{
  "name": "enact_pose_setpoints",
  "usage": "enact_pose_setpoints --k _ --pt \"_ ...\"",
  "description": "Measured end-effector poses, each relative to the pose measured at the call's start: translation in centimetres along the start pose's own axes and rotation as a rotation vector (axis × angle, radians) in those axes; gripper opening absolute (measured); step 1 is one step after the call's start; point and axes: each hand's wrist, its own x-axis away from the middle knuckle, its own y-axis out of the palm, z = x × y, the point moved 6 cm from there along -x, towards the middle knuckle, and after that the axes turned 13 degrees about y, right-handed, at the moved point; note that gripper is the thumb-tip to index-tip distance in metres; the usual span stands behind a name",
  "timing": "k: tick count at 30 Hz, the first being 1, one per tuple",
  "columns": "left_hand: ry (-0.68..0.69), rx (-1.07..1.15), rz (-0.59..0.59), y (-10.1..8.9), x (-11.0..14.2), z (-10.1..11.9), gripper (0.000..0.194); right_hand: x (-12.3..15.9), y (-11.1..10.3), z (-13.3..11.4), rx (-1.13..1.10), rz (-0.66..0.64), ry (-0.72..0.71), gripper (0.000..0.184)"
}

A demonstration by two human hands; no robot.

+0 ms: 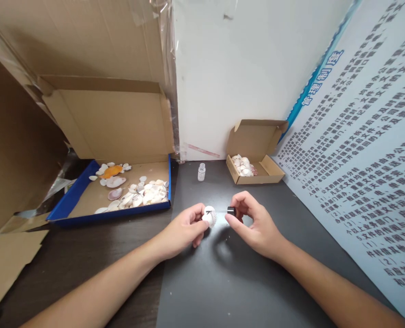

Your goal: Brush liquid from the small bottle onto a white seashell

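White shell (pixel 210 219) pinched in left hand (pixel 184 230), head view. Grip narrow, thumb in front, fingers behind. Held off the surface, over the middle of grey worktop (pixel 202 291), ridged rim facing right. Has a short dark mark near its top; cannot tell what.

Right hand (pixel 255 225): likewise narrow, pinching black cap (pixel 231 211) between thumb and fingertips, just right of shell and level with it. Faint pale line between cap and shell, too thin to make out. Throws a dark shadow on worktop below.

Small clear bottle (pixel 201 172) upright near worktop's far edge, beyond both hands. Carries a label, text too small to read.

Small cardboard box (pixel 257 180) at worktop's far right corner, lid raised. Holds a pile of white shells (pixel 244 166) toward its left end, reddish bits (pixel 254 170) just beside.

Blue-sided box (pixel 110 216) past worktop's far left corner, on dark wood-grain table (pixel 127 282), lid also up. Holds heaped pale shells (pixel 149 195) at its near right corner; orange shell (pixel 112 171) toward far left corner, among white ones; purplish shell (pixel 115 194) between.

White panel (pixel 230 77) behind worktop's far edge. Printed poster (pixel 353 136) along right edge. Cut cardboard (pixel 11 259) at table's left edge.
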Motion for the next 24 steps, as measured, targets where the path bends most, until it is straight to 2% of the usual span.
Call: enact_pose_setpoints --k 3,7,11,16,20,24 --pt "-0.021 0.015 0.001 0.01 0.06 0.07 0.016 -0.06 -0.42 -0.11 -0.018 0.055 -0.015 0.016" --pt "-0.04 0.014 0.005 0.0 0.16 0.16 0.018 -0.04 0.01 -0.2 -0.025 -0.015 -0.028 0.015" --pt "-0.053 0.029 0.01 -0.03 0.2 0.05 0.014 0.13 -0.45 -0.02 0.01 0.076 -0.02 0.017" --pt "-0.067 0.081 0.039 -0.15 0.17 -0.18 0.015 0.28 0.26 -0.2 0.009 -0.047 -0.028 0.015" --pt "-0.076 0.106 0.068 -0.25 0.17 -0.24 0.012 0.09 -0.33 -0.07 0.039 0.049 -0.004 0.016" --pt "-0.067 0.154 0.126 -0.45 0.19 -0.19 0.011 -0.05 0.03 -0.08 0.038 -0.03 -0.005 0.017"
